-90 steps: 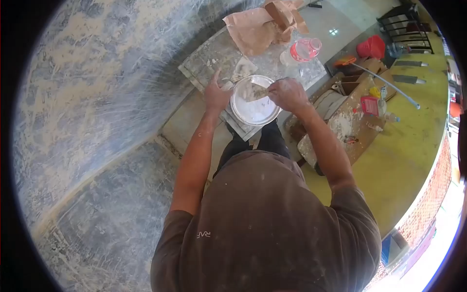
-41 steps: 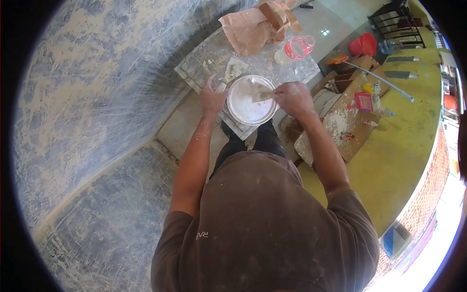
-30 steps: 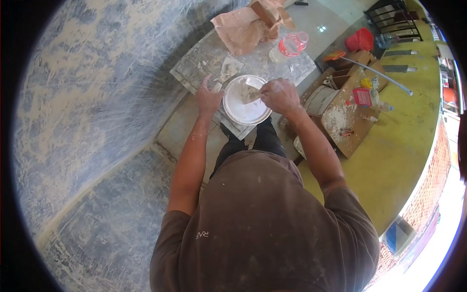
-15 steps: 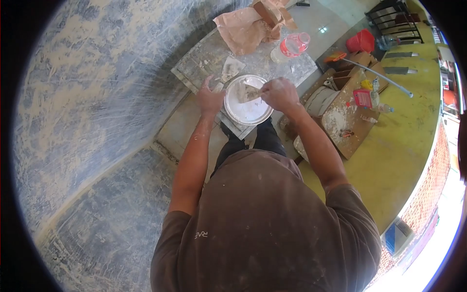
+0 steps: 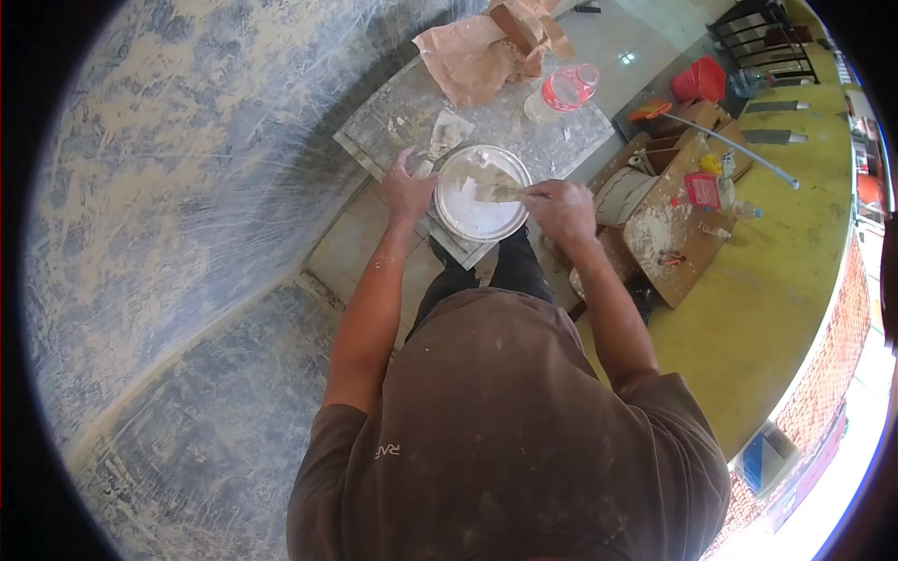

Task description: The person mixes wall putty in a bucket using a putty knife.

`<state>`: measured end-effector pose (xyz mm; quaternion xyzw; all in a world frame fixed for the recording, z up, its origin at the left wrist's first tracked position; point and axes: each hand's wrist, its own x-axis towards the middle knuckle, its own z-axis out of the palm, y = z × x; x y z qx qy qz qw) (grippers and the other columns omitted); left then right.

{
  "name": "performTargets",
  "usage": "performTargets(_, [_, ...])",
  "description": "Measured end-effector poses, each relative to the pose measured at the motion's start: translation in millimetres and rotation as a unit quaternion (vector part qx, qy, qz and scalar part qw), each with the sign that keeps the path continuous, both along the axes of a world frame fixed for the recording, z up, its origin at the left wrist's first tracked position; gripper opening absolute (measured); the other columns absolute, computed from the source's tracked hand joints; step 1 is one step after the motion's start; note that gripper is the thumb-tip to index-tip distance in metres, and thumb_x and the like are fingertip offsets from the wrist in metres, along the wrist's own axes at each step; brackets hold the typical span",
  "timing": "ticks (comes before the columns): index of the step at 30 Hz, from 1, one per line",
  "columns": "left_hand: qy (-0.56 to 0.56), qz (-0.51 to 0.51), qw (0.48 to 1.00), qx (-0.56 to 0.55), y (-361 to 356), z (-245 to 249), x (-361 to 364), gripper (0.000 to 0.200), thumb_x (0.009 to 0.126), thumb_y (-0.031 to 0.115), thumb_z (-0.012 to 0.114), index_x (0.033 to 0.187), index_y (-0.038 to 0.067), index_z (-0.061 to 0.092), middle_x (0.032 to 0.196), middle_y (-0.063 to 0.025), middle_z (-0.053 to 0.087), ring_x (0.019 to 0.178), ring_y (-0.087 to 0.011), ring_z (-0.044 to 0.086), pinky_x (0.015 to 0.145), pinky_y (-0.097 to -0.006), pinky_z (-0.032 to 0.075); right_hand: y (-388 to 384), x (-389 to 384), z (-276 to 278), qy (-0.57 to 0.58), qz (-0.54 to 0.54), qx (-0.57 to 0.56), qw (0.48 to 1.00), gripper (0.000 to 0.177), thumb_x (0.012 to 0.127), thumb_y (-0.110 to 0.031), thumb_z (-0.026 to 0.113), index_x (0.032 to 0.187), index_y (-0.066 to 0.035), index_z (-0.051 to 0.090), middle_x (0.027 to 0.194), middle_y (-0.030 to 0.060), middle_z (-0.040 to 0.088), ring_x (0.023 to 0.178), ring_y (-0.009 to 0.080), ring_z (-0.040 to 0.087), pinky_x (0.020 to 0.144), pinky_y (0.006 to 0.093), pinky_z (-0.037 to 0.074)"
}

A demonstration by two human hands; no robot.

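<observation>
A round white bucket (image 5: 479,224) of white paste stands at the near edge of a dusty board-like table. In my right hand (image 5: 568,211) is a putty knife (image 5: 499,194), its paste-smeared blade over the bucket's mouth; the fingers are closed round the handle. My left hand (image 5: 408,192) is at the bucket's left side, thumb and fingers about the pale handle of a second putty knife (image 5: 450,134). That knife's white-coated blade points away from me, above the table top. The palm side of the left grip is hidden.
Crumpled brown paper (image 5: 468,61) and a clear bottle with a red band (image 5: 564,91) are on the table (image 5: 379,126). A paste-spattered cardboard box (image 5: 669,243) stands at right, near a long pole (image 5: 739,150) and red basket (image 5: 699,80). A plastered wall (image 5: 187,168) rises at left.
My right hand has moved right and slightly toward me, and its putty knife has turned so the blade shows more edge-on. The left hand stays nearly in place.
</observation>
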<state>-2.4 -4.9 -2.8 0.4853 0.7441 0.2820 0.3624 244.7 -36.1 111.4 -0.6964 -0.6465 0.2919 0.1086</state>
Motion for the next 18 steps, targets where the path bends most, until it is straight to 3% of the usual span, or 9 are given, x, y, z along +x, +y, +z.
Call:
performTargets(4, [-0.006,-0.003,1.000,0.020,-1.7,-0.9,3.0,0.069,0.063,0.018,0.084,0.127,0.010,0.061,0.109,-0.0195,0.070,0.100,-0.0331,0.068,0.086,-0.0414,0.054,10.5,-4.2,-12.0,-0.025,0.046,0.013,0.999,0.021,0.079,-0.026,0.062,0.085,-0.017,0.079,0.086,0.0139,0.072,0.081,0.0343,0.070,0.081,0.0422,0.056])
performTargets(9, [-0.001,0.009,1.000,0.019,-4.4,5.3,3.2,0.070,0.062,0.018,0.085,0.127,0.010,0.061,0.108,-0.0190,0.070,0.099,-0.0334,0.069,0.085,-0.0410,0.054,19.7,-19.8,12.0,-0.047,0.058,0.003,0.997,0.022,0.078,-0.025,0.063,0.088,-0.014,0.079,0.088,0.0143,0.073,0.083,0.0350,0.070,0.082,0.0429,0.056])
performTargets(12, [0.021,0.000,0.999,0.035,-4.2,2.4,4.6,0.071,0.062,0.019,0.085,0.128,0.009,0.061,0.108,-0.0196,0.070,0.099,-0.0326,0.069,0.085,-0.0405,0.054,30.1,-38.0,-5.2,-0.145,0.123,0.022,0.982,0.020,0.077,-0.024,0.063,0.087,-0.016,0.079,0.087,0.0139,0.073,0.085,0.0349,0.070,0.082,0.0441,0.056])
performTargets(15, [0.002,0.009,0.999,0.050,-0.5,6.5,4.5,0.071,0.062,0.019,0.086,0.128,0.008,0.061,0.108,-0.0195,0.071,0.098,-0.0322,0.069,0.085,-0.0404,0.054,27.0,-26.6,4.7,-0.087,0.089,0.029,0.992,0.017,0.078,-0.020,0.063,0.081,-0.011,0.077,0.084,0.0192,0.071,0.083,0.0379,0.069,0.082,0.0451,0.055])
performTargets(18, [0.007,0.023,1.000,0.019,-5.6,5.0,5.5,0.072,0.063,0.019,0.085,0.130,0.011,0.061,0.104,-0.0203,0.070,0.096,-0.0324,0.068,0.084,-0.0400,0.053,34.0,-27.0,11.3,-0.100,0.087,-0.020,0.991,0.018,0.077,-0.021,0.063,0.084,-0.014,0.078,0.089,0.0188,0.072,0.087,0.0373,0.069,0.083,0.0453,0.055])
